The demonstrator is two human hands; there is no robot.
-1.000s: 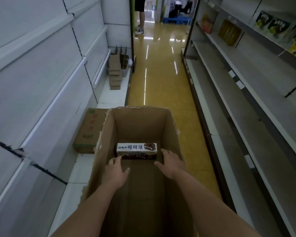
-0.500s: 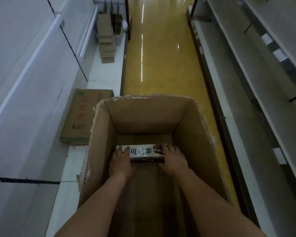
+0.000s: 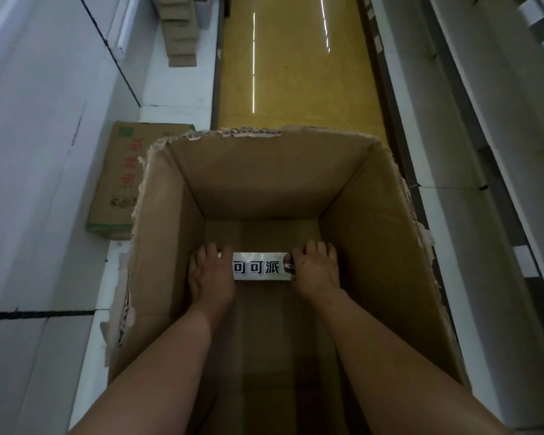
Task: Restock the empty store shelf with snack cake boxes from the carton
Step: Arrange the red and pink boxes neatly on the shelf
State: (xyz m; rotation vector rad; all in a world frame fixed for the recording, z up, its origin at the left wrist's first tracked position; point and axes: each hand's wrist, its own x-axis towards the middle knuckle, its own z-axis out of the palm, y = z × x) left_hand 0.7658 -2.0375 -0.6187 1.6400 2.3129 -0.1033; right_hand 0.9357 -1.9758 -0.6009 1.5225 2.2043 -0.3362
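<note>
Down low, the white oblong snack cake box (image 3: pixel 259 267) lies on the floor of the tall brown cardboard carton (image 3: pixel 377 215); left hand (image 3: pixel 210 277) & right hand (image 3: pixel 315 269) grasp its ends; bare floor beyond it, torn rim above.

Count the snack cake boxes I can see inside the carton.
1: the snack cake box at the carton bottom, gripped at both ends; more may sit beneath.

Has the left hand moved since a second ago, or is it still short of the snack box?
Yes. The left hand has gone forward along the carton floor and now grips the left end of the snack cake box, fingers curled over its far edge.
</note>
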